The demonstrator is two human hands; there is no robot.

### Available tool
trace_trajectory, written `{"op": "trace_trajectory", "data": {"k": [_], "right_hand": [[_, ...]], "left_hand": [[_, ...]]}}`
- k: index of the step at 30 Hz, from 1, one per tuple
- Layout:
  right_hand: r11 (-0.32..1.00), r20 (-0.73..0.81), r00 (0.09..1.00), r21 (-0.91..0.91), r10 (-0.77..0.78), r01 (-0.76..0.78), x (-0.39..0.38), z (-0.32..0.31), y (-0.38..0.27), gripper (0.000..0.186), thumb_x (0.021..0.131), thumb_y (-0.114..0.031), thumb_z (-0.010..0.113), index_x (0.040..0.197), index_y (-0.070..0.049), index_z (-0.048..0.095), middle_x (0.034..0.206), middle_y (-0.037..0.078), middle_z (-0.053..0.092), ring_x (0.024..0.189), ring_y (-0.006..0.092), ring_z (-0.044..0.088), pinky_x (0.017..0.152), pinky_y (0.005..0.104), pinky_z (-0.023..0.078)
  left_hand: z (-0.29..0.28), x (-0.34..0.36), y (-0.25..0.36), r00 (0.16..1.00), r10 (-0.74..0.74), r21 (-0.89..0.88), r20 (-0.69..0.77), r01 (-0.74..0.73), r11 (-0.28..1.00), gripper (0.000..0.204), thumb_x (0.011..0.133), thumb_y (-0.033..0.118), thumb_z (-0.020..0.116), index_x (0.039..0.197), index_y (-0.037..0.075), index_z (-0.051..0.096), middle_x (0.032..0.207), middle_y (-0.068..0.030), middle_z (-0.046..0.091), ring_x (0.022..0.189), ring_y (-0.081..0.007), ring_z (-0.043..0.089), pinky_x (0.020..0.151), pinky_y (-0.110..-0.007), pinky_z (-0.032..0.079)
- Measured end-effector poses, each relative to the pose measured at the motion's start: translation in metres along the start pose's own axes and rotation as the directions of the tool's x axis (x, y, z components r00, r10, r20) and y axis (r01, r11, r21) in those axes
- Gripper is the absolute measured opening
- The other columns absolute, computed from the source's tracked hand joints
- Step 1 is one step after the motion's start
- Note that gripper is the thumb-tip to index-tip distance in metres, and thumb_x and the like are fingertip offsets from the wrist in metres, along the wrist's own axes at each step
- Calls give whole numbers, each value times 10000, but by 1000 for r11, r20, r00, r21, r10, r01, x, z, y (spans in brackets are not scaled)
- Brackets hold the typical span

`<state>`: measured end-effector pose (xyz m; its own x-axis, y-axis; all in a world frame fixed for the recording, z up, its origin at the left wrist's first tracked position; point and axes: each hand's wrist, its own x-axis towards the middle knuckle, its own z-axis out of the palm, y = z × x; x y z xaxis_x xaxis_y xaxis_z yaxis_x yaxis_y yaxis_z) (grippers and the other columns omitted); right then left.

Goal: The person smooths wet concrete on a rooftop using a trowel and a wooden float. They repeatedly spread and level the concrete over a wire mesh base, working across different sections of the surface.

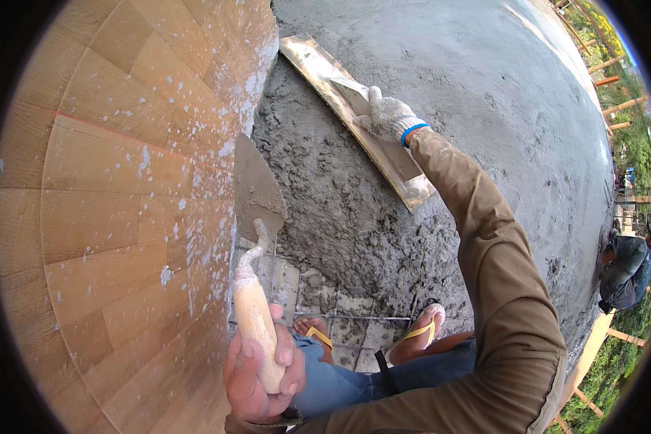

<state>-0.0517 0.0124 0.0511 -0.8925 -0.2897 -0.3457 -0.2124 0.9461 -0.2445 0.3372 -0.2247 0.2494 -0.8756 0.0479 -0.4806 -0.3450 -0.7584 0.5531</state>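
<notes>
My bare left hand [242,383] is closed round the pale wooden handle of a pointing trowel [259,192], low at the left. The trowel's cement-smeared blade points away from me, beside the wall's foot and over the edge of the rough grey concrete [325,166]. Farther off, my right hand [389,116], in a whitish knit glove with a blue cuff, grips a long plastering float [383,165]. The float lies slantwise on the concrete, its far end close to the wall. My fingers partly hide its grip.
A wood-look wall [116,173] splashed with cement rises on the left. Smoother wet concrete [513,94] spreads to the far right. My feet, in yellow-strapped flip-flops [423,329], stand on mortar-smeared blocks [347,340]. Another person [626,271] bends at the right edge, near wooden poles and greenery.
</notes>
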Motion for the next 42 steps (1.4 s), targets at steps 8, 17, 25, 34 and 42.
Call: {"op": "trace_trajectory", "data": {"k": [8, 17, 25, 34, 42], "right_hand": [[990, 147, 989, -135, -9, 29, -128, 25, 12, 854, 942, -481, 642, 1515, 29, 266, 1119, 272, 693, 1028, 424, 698, 842, 503, 566], [947, -264, 924, -86, 278, -309, -101, -11, 96, 892, 938, -412, 641, 1613, -79, 162, 1126, 270, 706, 1028, 412, 704, 860, 519, 553], [965, -272, 930, 158, 248, -210, 16, 20, 20, 575, 960, -290, 529, 1464, -60, 373, 1178, 288, 686, 1099, 438, 675, 921, 514, 521], [974, -289, 955, 226, 74, -7, -34, 64, -57, 657, 926, -210, 551, 1525, -68, 322, 1096, 279, 708, 995, 431, 710, 836, 517, 555], [959, -264, 927, 167, 267, -229, -82, 26, 15, 706, 900, -240, 607, 1535, -111, 326, 1119, 260, 712, 1023, 414, 710, 858, 517, 545]], "left_hand": [[-2, 2, 1, 995, 34, -82, -89, -41, 996, 505, 1100, 391, 400, 1425, 7, 359, 905, -78, 526, 503, -131, 465, 390, -268, 355], [2, -26, 1, 996, 67, -186, -55, -76, 980, 546, 1060, 341, 492, 1426, -40, 355, 886, -113, 543, 495, -183, 510, 408, -303, 387], [-3, -28, -10, 999, 45, -288, 18, -37, 957, 546, 1095, 364, 392, 1473, -13, 274, 965, -134, 514, 554, -211, 487, 450, -334, 404], [19, 3, -16, 1000, -6, -193, 30, 12, 981, 548, 1073, 346, 464, 1446, -26, 314, 929, -113, 527, 539, -179, 498, 426, -309, 394], [0, -24, -8, 997, 43, -310, 64, -21, 950, 533, 1097, 384, 408, 1465, 16, 295, 966, -114, 517, 565, -187, 479, 450, -312, 395]]}}
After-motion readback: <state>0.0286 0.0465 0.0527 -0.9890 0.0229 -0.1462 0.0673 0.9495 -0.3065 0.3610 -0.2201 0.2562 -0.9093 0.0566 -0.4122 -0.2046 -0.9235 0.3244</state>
